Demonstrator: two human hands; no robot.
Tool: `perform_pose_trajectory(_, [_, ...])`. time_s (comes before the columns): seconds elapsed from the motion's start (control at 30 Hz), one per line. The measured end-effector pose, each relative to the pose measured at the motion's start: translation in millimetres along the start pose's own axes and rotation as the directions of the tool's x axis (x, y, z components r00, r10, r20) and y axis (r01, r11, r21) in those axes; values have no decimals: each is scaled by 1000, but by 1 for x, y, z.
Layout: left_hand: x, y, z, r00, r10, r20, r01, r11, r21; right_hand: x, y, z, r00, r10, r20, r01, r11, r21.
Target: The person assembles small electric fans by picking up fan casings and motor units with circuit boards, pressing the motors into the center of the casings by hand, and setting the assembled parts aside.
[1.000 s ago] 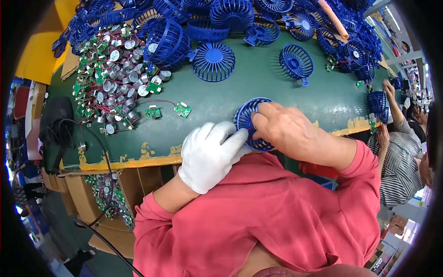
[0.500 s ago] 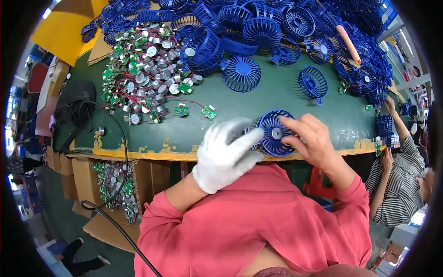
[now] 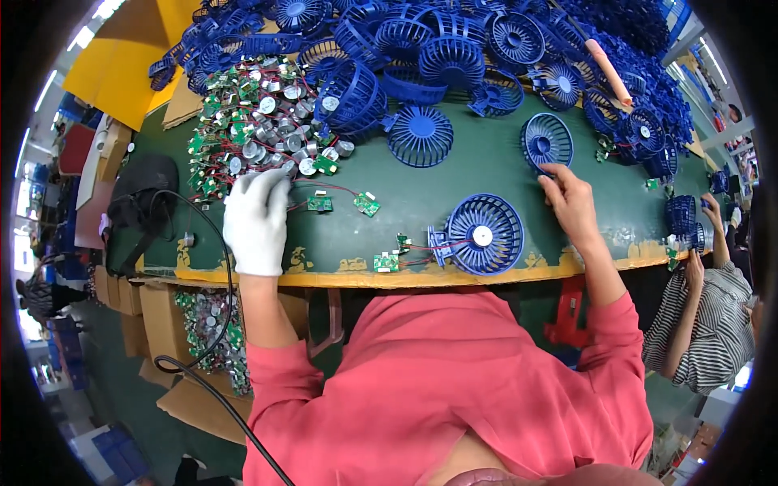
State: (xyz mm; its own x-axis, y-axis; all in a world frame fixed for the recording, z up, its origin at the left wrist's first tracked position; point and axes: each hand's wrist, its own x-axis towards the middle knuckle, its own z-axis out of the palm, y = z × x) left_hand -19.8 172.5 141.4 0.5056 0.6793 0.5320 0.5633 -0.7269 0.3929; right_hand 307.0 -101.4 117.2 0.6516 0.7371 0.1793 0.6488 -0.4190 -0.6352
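Note:
My left hand (image 3: pixel 258 220), in a white glove, reaches the near edge of a pile of small silver motors wired to green circuit boards (image 3: pixel 271 134). Its fingertips are turned down among the motors, so their grip is hidden. With bare thumb and fingers, my right hand (image 3: pixel 570 201) pinches the lower tab of a blue fan cage (image 3: pixel 547 139). Between my hands, near the table edge, lies another blue fan cage (image 3: pixel 504 236) with a silver motor (image 3: pixel 482 236) at its centre. Red wires run from that motor to small green boards (image 3: pixel 387 261) on its left.
Blue fan cages (image 3: pixel 421 134) heap up along the far side, with a pink-handled tool (image 3: pixel 608 71) among them. A black bag (image 3: pixel 144 190) lies at left, and a black cable (image 3: pixel 219 283) hangs nearby. Below stands a cardboard box (image 3: pixel 158 324) of motors. Another person (image 3: pixel 709 324) works at right.
Both hands have left the fan cage near the edge, exposing its motor and boards. My left hand moved left to the motor pile; my right moved up and right, onto another cage's tab.

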Motion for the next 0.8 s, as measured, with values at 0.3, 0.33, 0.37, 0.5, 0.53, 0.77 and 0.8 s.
perform_pose_trajectory(0.3, [14, 7, 11, 940, 111, 321, -193, 953, 235, -13, 2, -25, 984, -177, 6, 177, 981, -80])
perform_pose_trajectory(0.33, [14, 5, 15, 938, 127, 323, -200, 958, 203, -14, 0, -27, 991, -135, 23, 137, 984, -118])
perform_pose_trajectory(0.37, [13, 9, 16, 972, 115, 207, -138, 985, 100, -14, -2, -28, 995, -91, 36, 96, 983, -154])
perform_pose_trajectory(0.5, [20, 21, 4, 987, 19, -159, -67, 951, -302, -9, -10, -24, 995, 9, -98, 3, 992, 127])
perform_pose_trajectory(0.53, [18, 22, 5, 976, -181, -121, 75, 800, -595, -10, -7, -24, 995, 10, -96, 3, 992, 128])
perform_pose_trajectory(0.77, [11, 42, 11, 884, -305, 355, 467, 625, -625, -10, 8, -24, 988, 155, -4, -155, 986, 58])
perform_pose_trajectory(0.8, [10, 42, 10, 875, -311, 371, 484, 526, -699, -11, 12, -25, 985, 171, 7, -172, 984, 54])
